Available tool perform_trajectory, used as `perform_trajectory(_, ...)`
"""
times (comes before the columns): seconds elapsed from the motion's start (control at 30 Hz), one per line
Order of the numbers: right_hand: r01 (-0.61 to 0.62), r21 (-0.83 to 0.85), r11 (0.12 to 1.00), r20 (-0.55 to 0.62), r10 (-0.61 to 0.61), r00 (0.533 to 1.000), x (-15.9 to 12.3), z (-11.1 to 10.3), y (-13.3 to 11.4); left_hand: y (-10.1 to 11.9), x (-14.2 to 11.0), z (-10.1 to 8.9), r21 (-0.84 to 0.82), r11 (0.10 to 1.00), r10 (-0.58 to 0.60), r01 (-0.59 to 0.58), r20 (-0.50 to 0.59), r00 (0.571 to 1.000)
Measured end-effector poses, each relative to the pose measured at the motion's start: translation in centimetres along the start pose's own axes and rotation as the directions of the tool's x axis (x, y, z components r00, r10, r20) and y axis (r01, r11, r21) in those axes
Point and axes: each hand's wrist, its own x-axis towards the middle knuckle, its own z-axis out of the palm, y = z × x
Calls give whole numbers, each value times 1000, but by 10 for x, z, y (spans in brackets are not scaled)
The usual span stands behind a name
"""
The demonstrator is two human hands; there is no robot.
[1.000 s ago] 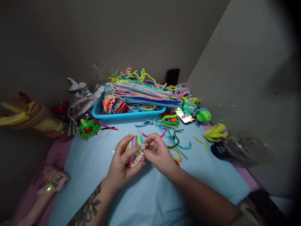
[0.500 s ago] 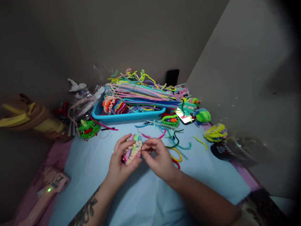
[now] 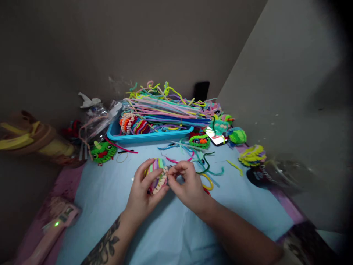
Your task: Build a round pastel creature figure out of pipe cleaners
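My left hand (image 3: 142, 187) is wrapped round a striped pipe-cleaner piece (image 3: 160, 178) in pastel colours with a cream ruffled edge. At its right edge, my right hand (image 3: 186, 186) pinches with thumb and forefinger; what lies between the fingertips is too small to make out. Both hands are above the blue cloth (image 3: 165, 232). Just right of my right hand lies a yellow ring (image 3: 207, 182), with a bit of red ring (image 3: 207, 191) below it. Loose pipe cleaners (image 3: 205, 165) lie beyond the hands.
A blue tray (image 3: 149, 138) heaped with pipe cleaners stands at the back. Green pipe-cleaner figures (image 3: 103, 151) and a yellow one (image 3: 253, 156) sit around. A lit phone (image 3: 217, 139) lies right of the tray; a pink device (image 3: 59, 221) is at left. A bottle (image 3: 284, 175) lies at right.
The striped piece has turned slightly in my left hand, showing more of its ruffled edge. My right hand stays pinched beside it.
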Motion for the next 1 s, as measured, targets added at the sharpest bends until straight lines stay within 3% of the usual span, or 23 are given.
perform_trajectory(0.07, -84, 24, 996, -1, 84, 996, 3, -1, -4, -1, -1, 1, 39, 999, 10, -10, 2, 1000)
perform_trajectory(0.13, -236, 167, 957, 61, 229, 972, 8, -2, -8, -2, -1, 1, 37, 999, -12, 12, 2, 1000)
perform_trajectory(0.2, -403, 361, 841, 185, 359, 915, 14, -4, -10, -2, 0, 0, -3, 999, -47, 47, 2, 999)
perform_trajectory(0.3, -581, 556, 594, 361, 456, 813, 19, -7, -10, -2, 1, -1, -90, 992, -84, 85, 11, 996)
perform_trajectory(0.4, -676, 617, 402, 472, 499, 727, 20, -6, -6, -2, 2, -2, -161, 982, -92, 95, 23, 995)
perform_trajectory(0.5, -700, 642, 311, 518, 498, 696, 19, -3, -4, -2, 2, -2, -196, 976, -92, 97, 32, 995)
perform_trajectory(0.67, -673, 668, 317, 502, 475, 723, 18, 0, -4, -2, 3, -1, -161, 984, -67, 73, 42, 997)
perform_trajectory(1.0, -582, 651, 487, 412, 418, 810, 16, 2, -7, -3, 0, 0, 22, 999, 43, -44, 38, 998)
